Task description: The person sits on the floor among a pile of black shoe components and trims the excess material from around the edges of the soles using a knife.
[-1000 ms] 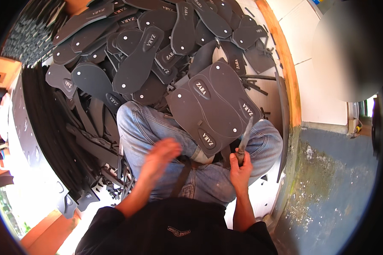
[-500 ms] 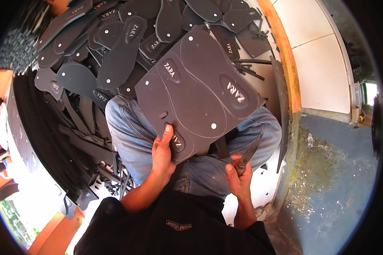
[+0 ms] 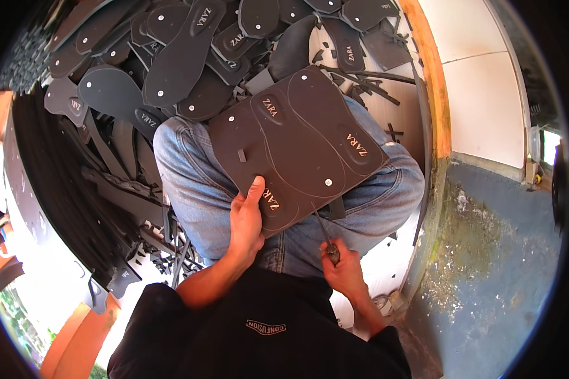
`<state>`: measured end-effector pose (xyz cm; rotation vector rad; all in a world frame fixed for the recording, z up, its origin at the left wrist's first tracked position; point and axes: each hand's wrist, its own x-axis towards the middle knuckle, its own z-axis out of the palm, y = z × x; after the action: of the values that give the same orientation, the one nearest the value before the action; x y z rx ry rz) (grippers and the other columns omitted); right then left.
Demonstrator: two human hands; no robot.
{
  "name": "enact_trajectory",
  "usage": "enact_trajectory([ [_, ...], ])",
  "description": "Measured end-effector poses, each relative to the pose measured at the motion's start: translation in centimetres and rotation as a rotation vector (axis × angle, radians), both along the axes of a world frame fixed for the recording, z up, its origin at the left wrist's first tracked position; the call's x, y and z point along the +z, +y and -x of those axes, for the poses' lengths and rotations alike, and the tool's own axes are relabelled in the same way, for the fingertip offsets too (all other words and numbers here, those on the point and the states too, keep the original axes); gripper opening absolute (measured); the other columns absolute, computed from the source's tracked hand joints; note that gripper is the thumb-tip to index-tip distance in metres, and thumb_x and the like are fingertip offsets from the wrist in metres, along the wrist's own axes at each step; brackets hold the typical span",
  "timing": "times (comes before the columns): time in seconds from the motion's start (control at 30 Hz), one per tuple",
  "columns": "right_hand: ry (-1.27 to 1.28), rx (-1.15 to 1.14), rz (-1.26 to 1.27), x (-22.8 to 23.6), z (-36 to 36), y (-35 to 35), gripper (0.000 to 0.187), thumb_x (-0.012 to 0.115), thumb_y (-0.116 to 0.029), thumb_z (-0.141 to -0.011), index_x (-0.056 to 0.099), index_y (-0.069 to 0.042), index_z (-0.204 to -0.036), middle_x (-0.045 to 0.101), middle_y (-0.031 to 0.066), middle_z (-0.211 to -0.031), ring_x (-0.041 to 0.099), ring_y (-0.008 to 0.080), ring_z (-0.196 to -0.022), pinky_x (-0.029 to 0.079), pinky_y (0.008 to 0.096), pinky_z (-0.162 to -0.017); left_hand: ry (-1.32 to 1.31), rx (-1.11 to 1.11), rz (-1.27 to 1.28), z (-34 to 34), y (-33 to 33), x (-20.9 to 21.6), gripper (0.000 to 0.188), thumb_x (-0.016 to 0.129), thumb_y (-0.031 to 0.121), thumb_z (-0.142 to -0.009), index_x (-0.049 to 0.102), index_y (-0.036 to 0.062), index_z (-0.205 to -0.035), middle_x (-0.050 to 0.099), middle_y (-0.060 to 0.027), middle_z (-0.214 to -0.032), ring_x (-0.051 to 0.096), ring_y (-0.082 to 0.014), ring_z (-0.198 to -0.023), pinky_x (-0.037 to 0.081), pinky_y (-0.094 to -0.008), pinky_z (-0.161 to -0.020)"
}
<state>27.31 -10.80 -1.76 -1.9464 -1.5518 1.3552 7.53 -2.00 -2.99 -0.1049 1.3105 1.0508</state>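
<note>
Your lap: one dark-grey, foam-like, four-sided sheet with three white dots
Your left hand: clamped on the sheet's near-left edge
Your right hand: wrapped round one thin-bladed, dark-handled knife

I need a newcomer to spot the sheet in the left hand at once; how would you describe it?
Find the blue jeans below the heap of dark soles. Over the lap is a dark sheet, held at its lower left edge by the left hand. Unlike the separate soles, it's one squarish piece bearing several curved outlines.
</note>
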Motion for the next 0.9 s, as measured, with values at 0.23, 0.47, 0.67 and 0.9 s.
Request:
enact_trajectory([
  [0.23, -0.048, 0.033, 0.067, 0.2, -0.2, -0.2, 0.015, 0.057, -0.004, -0.075, 0.058, -0.007, -0.090, 0.059, 0.0165, -0.063, 0.061, 0.0378, -0.061, 0.048, 0.0407, -0.055, 0.044, -0.073, 0.041, 0.1, 0.3, 0.9, 0.044, 0.060, 0.034, -0.089, 0.052, -0.0011, -0.114, 0.063, -0.0074, -0.102, 0.063, -0.0152, -0.087, 0.052, -0.0278, -0.075],
  [0.47, -0.098, 0.058, 0.020, -0.5, 0.2, 0.1, 0.010, 0.055, -0.004, -0.074, 0.057, -0.005, -0.084, 0.057, 0.0193, -0.061, 0.058, 0.0423, -0.061, 0.047, 0.0459, -0.055, -0.006, -0.062, 0.010, 0.5, 0.2, 0.1, 0.043, 0.060, 0.035, -0.089, 0.053, 0.0010, -0.114, 0.063, -0.0073, -0.101, 0.063, -0.0151, -0.088, 0.053, -0.0276, -0.074],
  [0.67, -0.138, 0.081, 0.071, -1.4, 0.5, 0.7, 0.007, 0.055, -0.006, -0.075, 0.056, -0.004, -0.081, 0.057, 0.0210, -0.061, 0.057, 0.0443, -0.062, 0.045, 0.0484, -0.055, 0.014, -0.054, -0.018, 0.7, -0.4, -1.4, 0.035, 0.060, 0.035, -0.089, 0.056, 0.0042, -0.107, 0.064, -0.0053, -0.091, 0.064, -0.0143, -0.075, 0.053, -0.0267, -0.057],
  [0.9, -0.180, 0.128, 0.071, -1.8, 1.6, 2.6, 0.005, 0.055, -0.006, -0.076, 0.056, -0.003, -0.079, 0.057, 0.0219, -0.062, 0.056, 0.0443, -0.064, 0.044, 0.0478, -0.057, 0.034, -0.122, 0.023, 1.4, -0.4, -1.3, 0.035, 0.060, 0.038, -0.088, 0.057, 0.0046, -0.098, 0.062, -0.0041, -0.072, 0.058, -0.0121, -0.046, 0.039, -0.0234, -0.029],
])
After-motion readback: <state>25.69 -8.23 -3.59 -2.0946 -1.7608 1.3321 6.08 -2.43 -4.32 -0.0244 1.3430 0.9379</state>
